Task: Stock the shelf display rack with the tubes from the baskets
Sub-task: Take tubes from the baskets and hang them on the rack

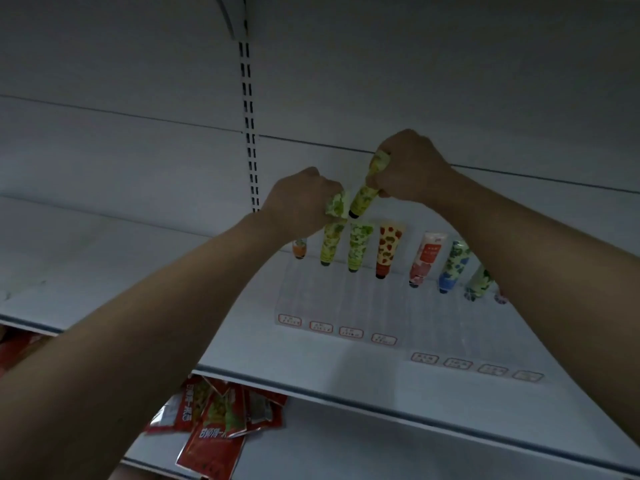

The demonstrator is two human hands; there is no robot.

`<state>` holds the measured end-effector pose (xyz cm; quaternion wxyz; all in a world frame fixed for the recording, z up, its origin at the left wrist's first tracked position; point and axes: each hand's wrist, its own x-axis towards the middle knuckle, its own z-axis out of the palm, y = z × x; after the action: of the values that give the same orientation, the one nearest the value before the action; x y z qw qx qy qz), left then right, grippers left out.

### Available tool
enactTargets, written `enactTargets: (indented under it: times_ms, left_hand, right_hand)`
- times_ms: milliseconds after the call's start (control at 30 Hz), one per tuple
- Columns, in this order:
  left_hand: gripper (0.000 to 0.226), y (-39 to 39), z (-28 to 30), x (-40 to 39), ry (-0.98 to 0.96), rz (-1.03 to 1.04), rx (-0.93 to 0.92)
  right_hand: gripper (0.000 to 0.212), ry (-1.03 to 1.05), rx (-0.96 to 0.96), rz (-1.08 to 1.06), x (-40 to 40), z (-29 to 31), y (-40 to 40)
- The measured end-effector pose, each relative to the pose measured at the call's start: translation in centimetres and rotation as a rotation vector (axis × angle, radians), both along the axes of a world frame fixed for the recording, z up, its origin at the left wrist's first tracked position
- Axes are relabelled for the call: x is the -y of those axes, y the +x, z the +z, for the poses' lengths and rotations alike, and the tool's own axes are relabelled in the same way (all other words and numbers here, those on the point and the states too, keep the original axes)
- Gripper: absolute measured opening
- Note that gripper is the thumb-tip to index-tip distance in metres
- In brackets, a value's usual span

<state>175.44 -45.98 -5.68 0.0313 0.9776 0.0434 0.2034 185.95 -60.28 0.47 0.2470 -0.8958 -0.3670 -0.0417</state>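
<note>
Red snack packets heaped on lower shelf, far left. Left hand raised over white shelf, fingers curled round a green-patterned tube, crimped end showing. Right hand just beside and higher, fingers clamped on a second green tube; long axis steep, black cap down and leaning left, pointing at the clear display rack directly below. Racked tubes there cap-down: orange, two green, strawberry. Second rack further right: pink, blue, pale green. Judged: right hand's tube nearer to slotting; lane behind the racked green pair lies straight under its cap. Baskets not in view.
</note>
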Motion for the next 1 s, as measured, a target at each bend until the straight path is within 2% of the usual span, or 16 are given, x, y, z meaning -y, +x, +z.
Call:
enactTargets:
  times_ms: [100, 200, 267, 300, 433, 533, 633, 833, 933, 1000]
  left_hand:
    - [0.038, 0.6, -0.8, -0.7, 0.031, -0.022, 0.030]
    - [0.029, 1.0, -1.3, -1.0, -0.056, -0.031, 0.032]
    - [0.022, 1.1, -1.4, -1.1, -0.139, -0.063, 0.052]
    - [0.023, 1.2, -1.4, -1.1, -0.165, -0.072, 0.051]
    - [0.031, 1.4, -1.4, -1.0, -0.215, -0.066, 0.024]
    - [0.031, 1.6, -1.4, -1.1, -0.229, -0.053, 0.007]
    - [0.028, 1.7, -1.4, -1.3, -0.229, -0.042, 0.009]
    - [0.023, 1.6, -1.2, -1.1, -0.215, -0.005, 0.007]
    - [0.026, 1.4, -1.4, -1.5, -0.221, -0.008, 0.016]
    - [0.028, 1.3, -1.6, -1.8, -0.230, -0.008, 0.032]
  right_hand:
    - [0.021, 0.061, -0.021, -0.005, -0.3, 0.4, 0.2]
    - [0.023, 0.085, -0.041, 0.002, -0.8, 0.8, 0.2]
    - [0.005, 0.051, -0.036, 0.026, -1.0, 0.9, -0.2]
    - [0.005, 0.034, -0.041, 0.029, -1.1, 1.0, -0.4]
    - [0.017, -0.012, -0.041, 0.035, -1.5, 1.2, -0.7]
    - [0.009, -0.038, -0.074, 0.039, -1.6, 1.5, -0.9]
    - [0.024, -0.079, -0.104, 0.102, -1.6, 1.1, -1.3]
    - [0.020, -0.224, 0.093, 0.254, -1.2, -1.7, -2.4]
    - [0.027, -0.181, 0.186, 0.299, -1.3, -3.1, -2.4]
    - [0.023, -0.185, 0.191, 0.296, -1.4, -3.9, -2.4]
